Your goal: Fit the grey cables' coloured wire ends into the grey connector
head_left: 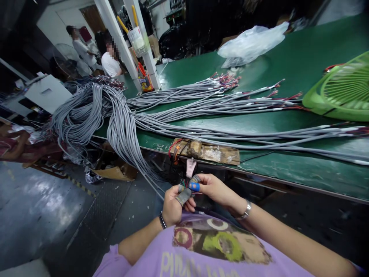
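Note:
In front of my lap, my left hand (173, 204) is closed around the end of a grey cable (157, 192), thumb pressed down, a grey covering on it. Thin coloured wires (184, 182) stick out between the fingertips. My right hand (211, 186) meets it there, thumb and forefinger pinched on these wires; grey wraps and a blue band cover its fingers. Exactly how many wires it grips is hidden. The held cable runs back to a thick bundle of grey cables (122, 119) draped over the edge of the green table (276, 169).
A wooden board (215, 153) lies at the table's near edge, with a pink clip-like piece (190, 167) below it. Cable ends with bared wires spread rightward. A green fan (343, 88) stands right, a plastic bag (253, 44) behind. Two people (111, 63) are far left.

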`<act>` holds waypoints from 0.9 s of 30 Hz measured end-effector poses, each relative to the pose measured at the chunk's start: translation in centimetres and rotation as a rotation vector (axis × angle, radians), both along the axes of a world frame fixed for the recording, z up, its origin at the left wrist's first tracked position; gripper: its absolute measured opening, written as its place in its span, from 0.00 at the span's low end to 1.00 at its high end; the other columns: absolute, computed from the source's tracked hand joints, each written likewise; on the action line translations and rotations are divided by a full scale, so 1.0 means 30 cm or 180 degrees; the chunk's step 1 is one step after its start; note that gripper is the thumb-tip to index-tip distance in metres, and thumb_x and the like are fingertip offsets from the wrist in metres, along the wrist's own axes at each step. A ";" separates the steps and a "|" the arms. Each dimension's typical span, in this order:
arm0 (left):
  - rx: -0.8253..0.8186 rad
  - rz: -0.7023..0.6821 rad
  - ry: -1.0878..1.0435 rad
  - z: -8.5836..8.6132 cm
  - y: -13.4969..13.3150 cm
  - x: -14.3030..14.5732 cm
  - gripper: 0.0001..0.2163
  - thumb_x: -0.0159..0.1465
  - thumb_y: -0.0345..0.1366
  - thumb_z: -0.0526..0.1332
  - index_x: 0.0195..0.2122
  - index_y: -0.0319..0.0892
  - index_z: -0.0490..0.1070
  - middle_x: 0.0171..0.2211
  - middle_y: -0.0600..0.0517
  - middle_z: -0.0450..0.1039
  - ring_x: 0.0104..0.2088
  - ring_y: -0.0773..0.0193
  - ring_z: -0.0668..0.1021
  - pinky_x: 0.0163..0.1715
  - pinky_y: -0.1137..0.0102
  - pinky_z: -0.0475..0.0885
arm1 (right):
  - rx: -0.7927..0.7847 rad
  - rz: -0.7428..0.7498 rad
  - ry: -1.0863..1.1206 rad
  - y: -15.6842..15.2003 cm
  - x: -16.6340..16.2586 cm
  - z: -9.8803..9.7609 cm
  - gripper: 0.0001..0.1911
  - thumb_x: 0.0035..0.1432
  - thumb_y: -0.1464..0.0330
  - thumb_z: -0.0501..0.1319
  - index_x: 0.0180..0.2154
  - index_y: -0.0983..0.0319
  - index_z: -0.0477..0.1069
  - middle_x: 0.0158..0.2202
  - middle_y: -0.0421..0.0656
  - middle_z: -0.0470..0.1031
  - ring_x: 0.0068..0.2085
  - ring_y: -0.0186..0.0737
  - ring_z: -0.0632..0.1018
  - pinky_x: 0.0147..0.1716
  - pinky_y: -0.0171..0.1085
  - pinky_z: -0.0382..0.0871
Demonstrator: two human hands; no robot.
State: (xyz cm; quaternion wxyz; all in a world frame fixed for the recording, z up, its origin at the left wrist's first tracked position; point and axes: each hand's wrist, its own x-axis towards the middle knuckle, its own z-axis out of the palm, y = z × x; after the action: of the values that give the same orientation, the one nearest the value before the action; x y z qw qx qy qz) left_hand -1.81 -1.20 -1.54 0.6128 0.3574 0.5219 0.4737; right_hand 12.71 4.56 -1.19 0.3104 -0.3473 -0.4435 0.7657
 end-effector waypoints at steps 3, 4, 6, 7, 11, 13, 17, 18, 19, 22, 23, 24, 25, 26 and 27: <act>0.0052 0.0211 -0.0207 -0.004 0.000 0.005 0.16 0.53 0.48 0.63 0.21 0.38 0.67 0.15 0.51 0.72 0.12 0.70 0.71 0.12 0.77 0.59 | -0.0105 -0.0065 0.0147 -0.005 -0.003 -0.005 0.16 0.41 0.61 0.70 0.24 0.65 0.70 0.20 0.37 0.70 0.21 0.28 0.67 0.23 0.30 0.60; 0.0058 0.0268 -0.0256 0.001 0.001 0.006 0.16 0.52 0.47 0.64 0.21 0.38 0.67 0.15 0.52 0.72 0.12 0.70 0.70 0.11 0.78 0.59 | -0.0160 -0.0067 0.0264 -0.003 -0.003 -0.011 0.16 0.42 0.61 0.70 0.24 0.65 0.69 0.20 0.37 0.70 0.21 0.28 0.66 0.23 0.30 0.60; 0.0029 0.0364 -0.0361 0.015 0.006 0.007 0.16 0.52 0.47 0.64 0.22 0.38 0.67 0.14 0.52 0.71 0.11 0.71 0.69 0.10 0.78 0.57 | -0.0362 -0.0121 0.0568 0.008 -0.001 -0.031 0.17 0.44 0.58 0.69 0.25 0.65 0.69 0.20 0.37 0.69 0.21 0.28 0.67 0.24 0.31 0.62; -0.0013 0.0387 -0.0430 0.023 0.008 0.008 0.16 0.51 0.47 0.65 0.22 0.38 0.66 0.14 0.53 0.71 0.10 0.71 0.69 0.10 0.79 0.56 | -0.0499 -0.0198 0.0706 0.018 -0.001 -0.042 0.18 0.45 0.56 0.67 0.25 0.65 0.70 0.20 0.38 0.69 0.22 0.29 0.68 0.25 0.31 0.64; -0.0160 0.0317 -0.0725 0.051 0.018 0.019 0.16 0.49 0.46 0.66 0.22 0.39 0.65 0.13 0.53 0.70 0.09 0.71 0.68 0.08 0.79 0.55 | -0.0865 -0.0456 0.0926 0.063 -0.011 -0.060 0.20 0.51 0.52 0.61 0.28 0.64 0.71 0.24 0.41 0.71 0.25 0.32 0.71 0.26 0.33 0.67; -0.0162 0.0271 -0.0799 0.059 0.022 0.028 0.16 0.48 0.46 0.66 0.22 0.38 0.65 0.13 0.53 0.70 0.09 0.71 0.68 0.08 0.79 0.55 | -0.0753 -0.0404 0.0938 0.077 -0.025 -0.047 0.20 0.50 0.52 0.62 0.29 0.64 0.71 0.24 0.41 0.70 0.25 0.32 0.70 0.27 0.33 0.67; -0.0117 0.0301 -0.0788 0.065 0.030 0.042 0.15 0.49 0.46 0.66 0.21 0.38 0.66 0.13 0.53 0.70 0.09 0.72 0.67 0.08 0.79 0.56 | -0.0154 -0.0747 0.0637 0.070 -0.057 -0.011 0.21 0.48 0.51 0.63 0.25 0.63 0.69 0.21 0.39 0.67 0.22 0.32 0.66 0.24 0.32 0.62; -0.0102 0.0323 -0.0755 0.066 0.032 0.044 0.15 0.49 0.45 0.65 0.21 0.38 0.66 0.13 0.53 0.70 0.09 0.72 0.67 0.09 0.79 0.56 | 0.0067 -0.0958 0.0457 0.064 -0.063 -0.006 0.21 0.48 0.50 0.62 0.24 0.62 0.69 0.20 0.39 0.67 0.22 0.31 0.65 0.23 0.32 0.61; -0.0086 0.0348 -0.0710 0.066 0.034 0.045 0.15 0.50 0.45 0.65 0.21 0.38 0.66 0.13 0.53 0.70 0.09 0.72 0.67 0.09 0.79 0.55 | 0.0282 -0.1163 0.0268 0.059 -0.068 -0.004 0.22 0.49 0.48 0.61 0.23 0.62 0.68 0.20 0.39 0.66 0.22 0.32 0.64 0.22 0.32 0.60; -0.0066 0.0380 -0.0569 0.063 0.040 0.047 0.15 0.50 0.46 0.65 0.21 0.38 0.66 0.13 0.53 0.71 0.10 0.72 0.68 0.09 0.79 0.54 | 0.0501 -0.1344 0.0050 0.053 -0.078 -0.012 0.25 0.50 0.46 0.57 0.22 0.61 0.68 0.19 0.39 0.66 0.22 0.32 0.64 0.21 0.33 0.59; -0.0071 0.0370 -0.0537 0.061 0.041 0.048 0.15 0.50 0.46 0.65 0.21 0.38 0.66 0.13 0.53 0.71 0.10 0.72 0.68 0.10 0.79 0.54 | 0.0370 -0.1267 0.0171 0.055 -0.082 -0.016 0.25 0.49 0.46 0.57 0.22 0.62 0.68 0.19 0.39 0.66 0.22 0.33 0.64 0.21 0.33 0.59; -0.0079 0.0356 -0.0517 0.058 0.042 0.049 0.15 0.50 0.46 0.65 0.21 0.38 0.66 0.13 0.53 0.71 0.10 0.72 0.68 0.10 0.79 0.54 | 0.0170 -0.1167 0.0364 0.058 -0.086 -0.019 0.25 0.49 0.46 0.58 0.23 0.62 0.69 0.20 0.40 0.67 0.22 0.33 0.65 0.22 0.33 0.60; -0.0086 0.0342 -0.0506 0.055 0.042 0.050 0.15 0.50 0.46 0.65 0.21 0.38 0.66 0.14 0.53 0.71 0.10 0.72 0.68 0.10 0.78 0.54 | -0.0055 -0.1076 0.0583 0.061 -0.090 -0.022 0.24 0.48 0.46 0.59 0.24 0.62 0.69 0.21 0.40 0.68 0.22 0.33 0.66 0.22 0.33 0.61; -0.0084 0.0334 -0.0500 0.053 0.043 0.051 0.15 0.50 0.46 0.65 0.21 0.38 0.66 0.14 0.53 0.71 0.10 0.72 0.68 0.10 0.78 0.54 | -0.0267 -0.1015 0.0789 0.065 -0.095 -0.024 0.24 0.47 0.46 0.60 0.26 0.62 0.70 0.22 0.41 0.69 0.23 0.33 0.67 0.22 0.33 0.62; -0.0077 0.0330 -0.0495 0.050 0.043 0.052 0.15 0.50 0.46 0.64 0.21 0.38 0.66 0.14 0.53 0.71 0.10 0.72 0.68 0.10 0.78 0.54 | -0.0443 -0.0989 0.0957 0.069 -0.099 -0.024 0.23 0.46 0.47 0.62 0.27 0.62 0.71 0.23 0.41 0.69 0.23 0.33 0.68 0.23 0.33 0.63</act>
State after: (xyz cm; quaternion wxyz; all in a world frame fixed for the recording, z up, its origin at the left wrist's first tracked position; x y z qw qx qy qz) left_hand -0.25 0.09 -0.05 0.6304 0.2847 0.4962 0.5247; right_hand 9.74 6.63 -1.92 0.4625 -0.3140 -0.2796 0.7806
